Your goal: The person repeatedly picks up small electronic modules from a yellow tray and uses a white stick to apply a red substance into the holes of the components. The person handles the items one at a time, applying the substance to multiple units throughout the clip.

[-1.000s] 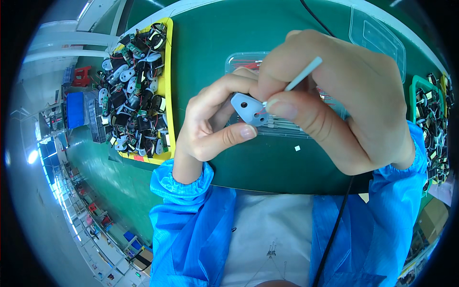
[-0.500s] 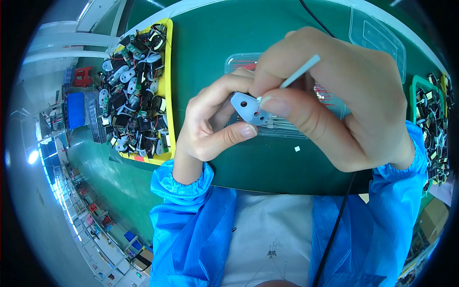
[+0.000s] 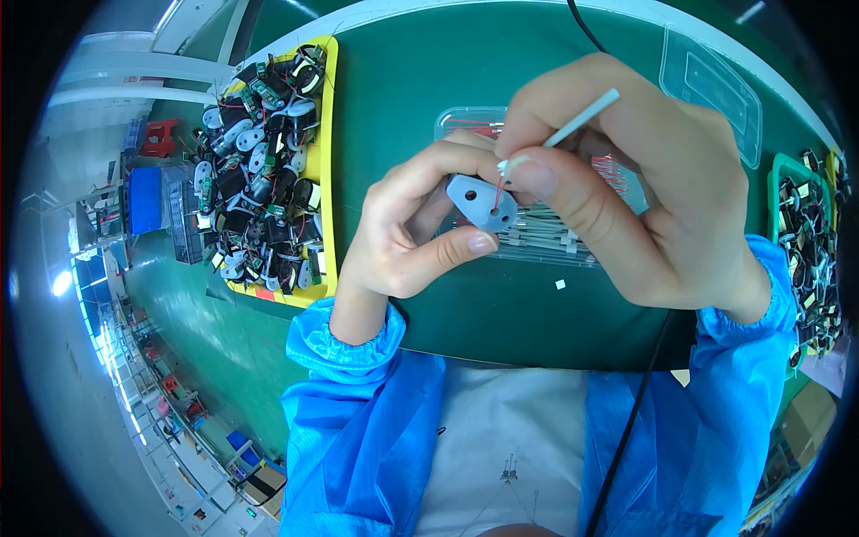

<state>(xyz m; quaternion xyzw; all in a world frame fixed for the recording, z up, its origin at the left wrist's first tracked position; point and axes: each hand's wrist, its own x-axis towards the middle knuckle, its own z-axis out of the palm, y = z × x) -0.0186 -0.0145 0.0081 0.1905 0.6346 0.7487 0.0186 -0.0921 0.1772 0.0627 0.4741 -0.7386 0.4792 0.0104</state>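
Observation:
My left hand (image 3: 394, 228) pinches a grey plastic housing (image 3: 472, 202), rounded and tapered, with several round holes in its face. Between thumb and forefinger, my right hand (image 3: 653, 197) grips a pale sleeved wire (image 3: 586, 115), whose tube sticks up past the fingers. A small white tip shows at the fingertips. From it a thin red wire (image 3: 497, 193) runs down to one of the housing's holes; whether it passes through is hidden. Beneath both hands stands a clear plastic box (image 3: 537, 259) of similar red and pale wires, partly covered by the hands.
At the left, a yellow tray (image 3: 328, 170) is heaped with grey housings, circuit boards and black parts. A green tray (image 3: 776, 183) of similar parts stands at the right. The clear lid (image 3: 713, 98) lies far right. A white square (image 3: 560, 285) rests on the green mat (image 3: 394, 80).
The right hand has drawn slightly away from the housing, so a stretch of red wire now shows between them. The left hand and housing sit slightly farther right in view.

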